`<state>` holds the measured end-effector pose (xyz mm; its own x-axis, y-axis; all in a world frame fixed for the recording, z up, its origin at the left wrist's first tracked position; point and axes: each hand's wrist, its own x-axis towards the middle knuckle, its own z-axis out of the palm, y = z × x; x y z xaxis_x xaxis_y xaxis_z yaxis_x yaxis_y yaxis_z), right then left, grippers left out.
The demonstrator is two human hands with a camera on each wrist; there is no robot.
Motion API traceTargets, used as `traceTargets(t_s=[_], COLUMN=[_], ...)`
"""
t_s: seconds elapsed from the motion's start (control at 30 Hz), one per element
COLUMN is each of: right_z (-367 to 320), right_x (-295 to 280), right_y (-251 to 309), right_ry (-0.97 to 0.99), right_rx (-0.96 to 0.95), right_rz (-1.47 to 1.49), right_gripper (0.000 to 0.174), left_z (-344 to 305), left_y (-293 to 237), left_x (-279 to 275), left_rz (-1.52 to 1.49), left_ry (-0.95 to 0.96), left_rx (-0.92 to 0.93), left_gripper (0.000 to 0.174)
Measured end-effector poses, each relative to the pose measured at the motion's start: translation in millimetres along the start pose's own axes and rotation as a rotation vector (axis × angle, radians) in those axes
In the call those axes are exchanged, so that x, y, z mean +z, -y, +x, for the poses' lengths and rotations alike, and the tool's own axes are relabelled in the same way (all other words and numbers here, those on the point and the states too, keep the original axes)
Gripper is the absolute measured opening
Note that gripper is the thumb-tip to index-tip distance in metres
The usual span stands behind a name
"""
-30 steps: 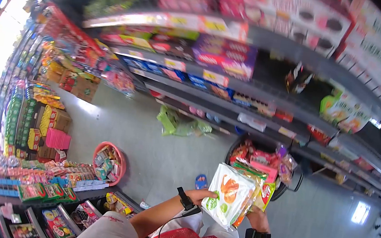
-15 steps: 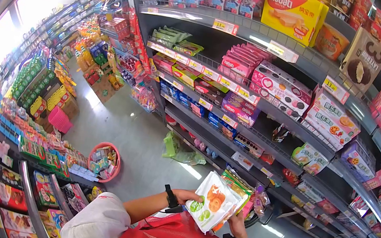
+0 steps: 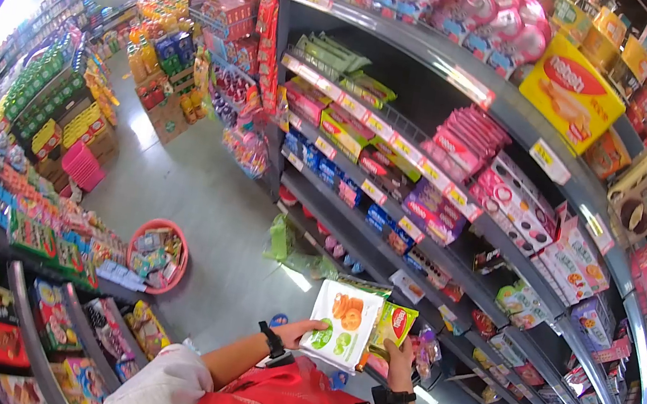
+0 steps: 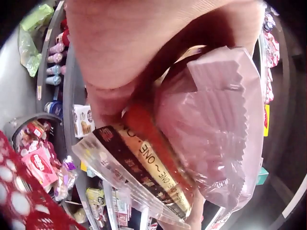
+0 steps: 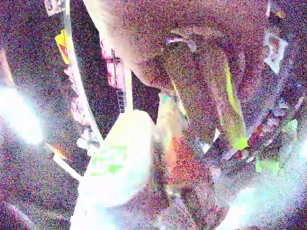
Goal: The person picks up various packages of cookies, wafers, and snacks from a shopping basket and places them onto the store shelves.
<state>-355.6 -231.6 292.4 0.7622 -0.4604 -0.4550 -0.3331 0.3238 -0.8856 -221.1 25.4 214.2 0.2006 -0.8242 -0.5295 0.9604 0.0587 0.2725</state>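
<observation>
In the head view my left hand (image 3: 297, 334) grips the left side of a white snack packet (image 3: 343, 322) printed with orange rings, thumb on its front. My right hand (image 3: 400, 364) pinches a yellow-green wafer packet (image 3: 394, 326), which sticks out behind the white one on the right. From the left wrist, my left hand (image 4: 144, 52) holds the crimped white packet (image 4: 211, 124) together with a brown-and-gold packet (image 4: 158, 167) in clear wrap. The right wrist view is grainy and washed out; the white packet (image 5: 120, 163) shows beside my right hand (image 5: 201, 72).
Stocked snack shelves (image 3: 399, 146) run along the right. A dark basket (image 4: 60, 132) of snacks stands by the shelf. On the floor are a pink basket (image 3: 183, 265) with packets and a green plastic bag (image 3: 280, 239). Low display shelving (image 3: 31, 309) lies at left.
The head view has lifted from the floor and swung along the shelves. The white packet now sits more upright, and the yellow-green packet shows fanned out farther to its right.
</observation>
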Motion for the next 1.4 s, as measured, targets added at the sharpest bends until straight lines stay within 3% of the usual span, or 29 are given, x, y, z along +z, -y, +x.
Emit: traceTargets(t_s=[0.07,0.17,0.33,0.4,0.53,0.6,0.73,0.9,1.0,1.1,1.17,1.2,1.23,1.3,1.33,1.4], right_z=[23.7,51.3,93.2,107.9,121.7,141.9,185.0,248.2,313.5,358.3,362.4,358.5,391.1,376.3,374.1,384.8], right_x=[15.8,55.7,114.7,140.2,194.8,213.7,246.3,257.2,238.6,220.5,214.1,209.5,189.2,187.1,188.2,181.2], right_y=[-4.8,19.8,108.9,150.8,260.9,302.2,367.5,388.3,390.2,394.4,404.4,411.6,413.1,421.4,419.4,410.1], right_ry=[-0.005,-0.049,-0.069,-0.042,-0.129,-0.298,-0.279,-0.397,-0.345,-0.221,-0.068,-0.081,0.056,0.291,0.175,0.084], right_rx=[-0.140,-0.196,-0.621,-0.644,-0.987,-1.240,-1.383,-1.353,-1.173,-1.060,-0.863,-0.912,-1.026,-0.984,-0.790,-0.804], right_rz=[-0.069,-0.101,-0.584,-0.418,-0.716,-0.913,-1.025,-1.053,-1.153,-1.084,-1.094,-1.301,-1.307,-1.430,-1.568,-1.628], right_gripper=[0.041,0.046,0.061,0.063,0.068,0.068,0.065,0.063,0.066,0.070,0.067,0.064,0.060,0.055,0.062,0.068], left_z=[-8.9,-25.0,-71.8,-83.9,-100.0,-106.8,-117.1,-132.2,-131.3,-133.9,-141.1,-143.6,-146.6,-145.3,-140.4,-140.9], left_y=[-28.7,-73.5,-128.0,-134.9,-134.6,-132.2,-118.1,-109.9,-106.8,-118.9,-121.9,-131.0,-139.1,-147.7,-149.3,-157.5], left_x=[-23.5,-55.9,-77.4,-94.3,-116.5,-122.5,-136.2,-142.5,-155.8,-154.7,-144.6,-134.9,-123.0,-111.2,-110.1,-96.4], left_rz=[0.064,0.179,0.174,0.138,0.078,0.050,-0.004,-0.066,-0.101,-0.058,-0.025,-0.009,0.034,0.050,0.085,0.117], left_ry=[0.021,0.029,-0.004,-0.046,-0.038,-0.048,-0.122,-0.154,-0.171,-0.145,-0.139,-0.139,-0.111,-0.065,-0.105,-0.197], left_rx=[0.032,0.080,0.186,0.201,0.319,0.329,0.382,0.409,0.413,0.457,0.490,0.520,0.577,0.672,0.760,0.795], left_gripper=[0.046,0.050,0.056,0.054,0.052,0.051,0.051,0.050,0.049,0.054,0.057,0.059,0.062,0.064,0.060,0.060])
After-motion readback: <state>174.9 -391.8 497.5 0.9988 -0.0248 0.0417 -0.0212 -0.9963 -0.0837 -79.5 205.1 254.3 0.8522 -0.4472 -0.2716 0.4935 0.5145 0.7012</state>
